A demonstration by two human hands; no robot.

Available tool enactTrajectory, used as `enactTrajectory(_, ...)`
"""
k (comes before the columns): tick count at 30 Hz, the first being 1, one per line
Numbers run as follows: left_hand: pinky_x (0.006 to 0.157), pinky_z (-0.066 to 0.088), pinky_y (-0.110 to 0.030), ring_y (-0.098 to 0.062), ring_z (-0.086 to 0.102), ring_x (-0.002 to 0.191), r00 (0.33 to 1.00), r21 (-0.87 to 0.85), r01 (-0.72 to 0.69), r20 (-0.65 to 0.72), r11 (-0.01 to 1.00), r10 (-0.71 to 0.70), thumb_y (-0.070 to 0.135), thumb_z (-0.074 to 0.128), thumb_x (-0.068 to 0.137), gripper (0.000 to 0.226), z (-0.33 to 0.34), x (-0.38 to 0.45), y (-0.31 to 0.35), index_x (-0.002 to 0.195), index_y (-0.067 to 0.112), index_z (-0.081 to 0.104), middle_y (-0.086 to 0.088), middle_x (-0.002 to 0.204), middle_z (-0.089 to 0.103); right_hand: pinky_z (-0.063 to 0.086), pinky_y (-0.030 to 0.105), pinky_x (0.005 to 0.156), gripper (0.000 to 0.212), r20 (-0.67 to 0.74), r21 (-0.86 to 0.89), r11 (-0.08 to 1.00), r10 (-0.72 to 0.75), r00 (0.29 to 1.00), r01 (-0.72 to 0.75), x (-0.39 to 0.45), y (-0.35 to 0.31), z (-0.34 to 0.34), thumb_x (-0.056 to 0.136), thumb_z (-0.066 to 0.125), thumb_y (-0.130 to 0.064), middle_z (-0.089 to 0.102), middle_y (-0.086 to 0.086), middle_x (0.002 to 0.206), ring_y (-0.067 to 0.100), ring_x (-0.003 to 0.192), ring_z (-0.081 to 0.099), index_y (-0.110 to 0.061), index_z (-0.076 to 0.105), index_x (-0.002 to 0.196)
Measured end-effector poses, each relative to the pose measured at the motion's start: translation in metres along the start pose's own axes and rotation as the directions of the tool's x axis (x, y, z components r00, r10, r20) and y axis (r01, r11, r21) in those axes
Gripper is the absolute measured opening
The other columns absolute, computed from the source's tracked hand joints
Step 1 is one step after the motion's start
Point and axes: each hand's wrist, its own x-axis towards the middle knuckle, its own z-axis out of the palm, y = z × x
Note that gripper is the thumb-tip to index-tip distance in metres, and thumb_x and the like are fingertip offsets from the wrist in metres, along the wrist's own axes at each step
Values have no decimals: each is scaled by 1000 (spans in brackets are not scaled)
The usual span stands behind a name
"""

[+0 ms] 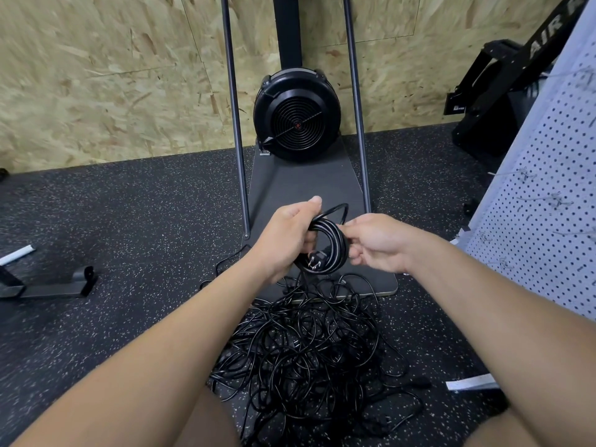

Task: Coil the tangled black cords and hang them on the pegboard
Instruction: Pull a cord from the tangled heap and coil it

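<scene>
A small coil of black cord (332, 241) with a metal-pronged plug at its bottom hangs between both hands above the floor. My left hand (287, 235) grips the coil's left side, thumb on top. My right hand (374, 241) pinches the coil's right side. Below them a big tangle of black cords (306, 353) lies on the speckled floor, and one strand runs up into the coil. The white pegboard (548, 195) with thin wire hooks stands at the right edge.
A black fan-wheel exercise machine (296, 114) with two upright poles and a dark base plate stands straight ahead against an OSB wall. Another black machine (503, 91) is at the back right. A black metal foot (48, 282) lies at the left.
</scene>
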Motion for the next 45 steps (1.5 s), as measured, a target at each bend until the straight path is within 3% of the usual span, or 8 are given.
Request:
enactTrajectory(10,55,33,-36,-19,32,56,933,101,-155,-311,983,179,49,51,113,51,-13,13,-4,78,13,43,-6,64,36,52,52,115,75,208,180,982,-97,973,59,-8,0,20,105,55,-62,73,21,132,38,127,69,3,67,140)
enactTrajectory(14,58,29,-39,-20,33,63,930,188,-149,-308,971,202,47,49,115,59,-10,14,-10,78,3,38,-11,71,39,58,38,85,15,105,32,983,-182,978,179,-6,6,47,101,79,-24,76,2,97,19,89,73,-12,73,108)
enactTrajectory(20,55,34,-49,-22,32,58,912,128,-151,-365,980,188,52,50,112,55,-6,14,-11,75,14,36,-15,66,32,63,63,99,20,131,-69,984,-152,980,162,-8,1,43,103,61,13,69,16,118,40,114,76,-4,61,114)
enactTrajectory(23,58,43,-59,-23,36,61,858,120,-154,-477,981,193,61,51,108,60,-16,19,-9,79,9,43,-13,69,36,63,51,90,50,112,-286,950,-93,989,122,-13,3,48,110,40,9,67,25,141,31,92,82,-9,32,156)
enactTrajectory(29,51,45,-31,-17,32,52,844,-187,-146,-536,972,24,48,55,112,46,-30,28,1,73,24,55,-1,62,36,42,26,53,27,215,-733,587,-279,936,343,-28,-2,45,113,41,-10,77,-14,80,8,51,49,-7,63,128)
enactTrajectory(36,48,44,-27,-12,35,48,839,-476,-79,-506,876,-199,48,62,110,33,-33,28,2,98,17,58,2,67,38,36,15,48,41,110,-540,739,-413,904,404,-21,-1,42,118,38,-27,71,1,76,7,53,45,-17,77,109)
enactTrajectory(42,53,43,-28,-14,33,54,887,-411,-69,-442,909,-132,58,67,104,43,-31,22,4,96,19,52,2,70,32,38,34,93,33,192,-888,246,-567,801,388,-13,6,17,117,45,-38,55,-8,104,14,100,49,-29,72,99)
enactTrajectory(45,59,43,-33,-15,32,56,914,-315,-59,-398,947,-75,68,80,90,56,-31,18,1,99,20,53,-2,77,25,46,44,80,34,216,-947,78,-563,797,312,-10,4,12,116,45,-43,48,-10,90,22,86,53,-28,51,86)
